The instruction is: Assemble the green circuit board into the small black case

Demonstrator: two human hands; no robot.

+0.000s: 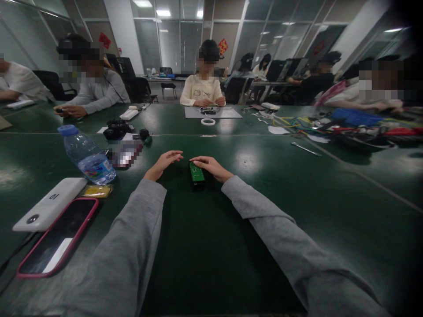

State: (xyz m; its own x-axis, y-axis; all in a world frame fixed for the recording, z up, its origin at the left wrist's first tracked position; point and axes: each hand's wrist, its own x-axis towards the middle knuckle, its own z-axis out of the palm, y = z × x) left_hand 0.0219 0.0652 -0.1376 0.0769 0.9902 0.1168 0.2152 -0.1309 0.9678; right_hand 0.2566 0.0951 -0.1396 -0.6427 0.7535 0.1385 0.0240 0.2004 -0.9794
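A small green circuit board [197, 173] lies on top of a dark block on the dark green table [205, 246], in the middle of the view. My right hand [213, 166] rests with its fingers on the far end of the board, coming from the right. To the left of the board, my left hand [163, 163] hovers just above the table, its fingers stretched out and touching nothing. A gap separates its fingertips from the board.
On the left are a water bottle [90, 158], a white power bank [49, 204], a phone [59, 240] and a yellow packet [97, 191]. Cables and a blue item [355, 117] lie at the far right. Several people sit around the table.
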